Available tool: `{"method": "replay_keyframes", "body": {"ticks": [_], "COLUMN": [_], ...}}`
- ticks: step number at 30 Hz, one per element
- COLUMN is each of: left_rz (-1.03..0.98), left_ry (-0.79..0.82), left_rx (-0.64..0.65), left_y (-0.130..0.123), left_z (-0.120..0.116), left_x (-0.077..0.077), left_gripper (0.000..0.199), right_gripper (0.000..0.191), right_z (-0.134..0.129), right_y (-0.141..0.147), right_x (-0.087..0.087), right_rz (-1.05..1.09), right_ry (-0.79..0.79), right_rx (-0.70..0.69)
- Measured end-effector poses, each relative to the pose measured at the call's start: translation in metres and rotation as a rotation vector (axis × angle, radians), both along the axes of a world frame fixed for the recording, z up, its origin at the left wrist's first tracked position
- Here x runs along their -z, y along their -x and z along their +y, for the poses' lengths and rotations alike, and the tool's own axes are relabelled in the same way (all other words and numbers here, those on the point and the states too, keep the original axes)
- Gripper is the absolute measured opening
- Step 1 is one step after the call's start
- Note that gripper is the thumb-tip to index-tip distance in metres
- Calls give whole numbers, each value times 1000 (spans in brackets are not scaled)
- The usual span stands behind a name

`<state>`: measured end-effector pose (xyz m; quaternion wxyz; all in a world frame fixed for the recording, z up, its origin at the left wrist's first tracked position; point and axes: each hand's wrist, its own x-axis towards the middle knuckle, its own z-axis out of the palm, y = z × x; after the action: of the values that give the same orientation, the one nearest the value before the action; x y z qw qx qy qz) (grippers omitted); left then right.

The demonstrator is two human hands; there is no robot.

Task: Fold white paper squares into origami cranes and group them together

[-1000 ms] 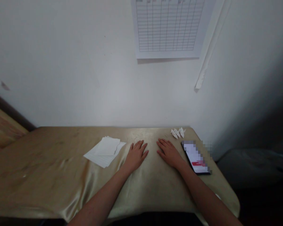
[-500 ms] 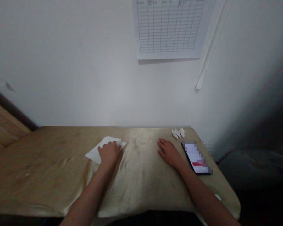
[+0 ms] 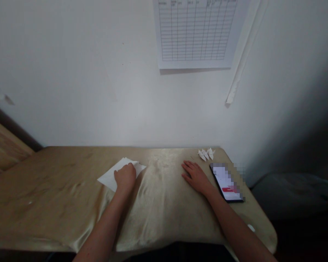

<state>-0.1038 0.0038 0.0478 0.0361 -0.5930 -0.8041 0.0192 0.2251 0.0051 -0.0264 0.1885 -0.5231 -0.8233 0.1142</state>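
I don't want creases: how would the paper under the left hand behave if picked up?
The paper likely bends easily, since it looks thin and flat. Its uneven edges suggest loose sheets that may slide apart. The shiny cloth beneath might let it skid.

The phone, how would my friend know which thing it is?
Find the table with the shiny cloth, then the flat right hand on it. Just right of that hand lies the phone, dark-edged with a lit screen, unlike the small folded white papers behind it.

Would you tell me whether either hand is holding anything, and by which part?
The right hand lies flat, holding nothing. The left hand is curled over the middle of the white sheets; whether it grips any cannot be told.
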Motion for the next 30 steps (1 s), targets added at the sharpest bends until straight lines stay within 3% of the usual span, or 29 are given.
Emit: {"method": "replay_keyframes", "body": {"ticks": [13,30], "left_rz": [-32,-157], "left_ry": [-56,-134], "left_rx": [-11,-69], "left_y": [8,16], "left_z": [2,3], "left_x": [8,8], "left_gripper": [44,28], "right_gripper": [55,53], "right_z": [1,0], "right_y": [0,0], "right_x": [1,-2], "right_rz": [-5,11], "right_ry": [-6,6], "right_rx": [3,6]}}
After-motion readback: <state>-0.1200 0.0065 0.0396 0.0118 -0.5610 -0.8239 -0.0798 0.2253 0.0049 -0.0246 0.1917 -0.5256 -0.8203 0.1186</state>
